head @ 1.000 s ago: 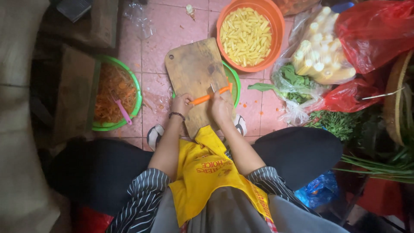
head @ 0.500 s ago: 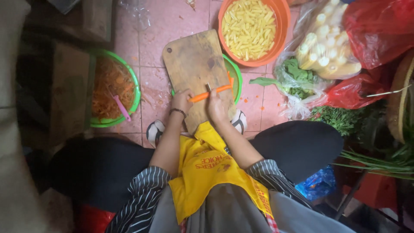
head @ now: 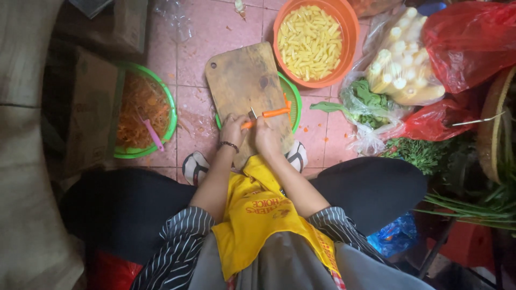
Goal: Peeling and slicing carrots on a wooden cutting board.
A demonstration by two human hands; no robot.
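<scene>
Left hand point(head: 234, 129) pins carrot point(head: 269, 114); right hand point(head: 266, 135) — knife point(head: 253, 113).

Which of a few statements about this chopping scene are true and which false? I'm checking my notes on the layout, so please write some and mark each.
1. Both hands, the left hand and the right hand, are at a carrot on the wooden cutting board. True.
2. The orange bowl holds green leaves. False: it holds pale yellow cut pieces.
3. The green bowl on the person's left holds shredded orange vegetable and a pink tool. True.
4. The cutting board lies flat on the tiles. False: it rests over a green basin.
5. The left wrist is bare. False: it wears a dark bracelet.
</scene>
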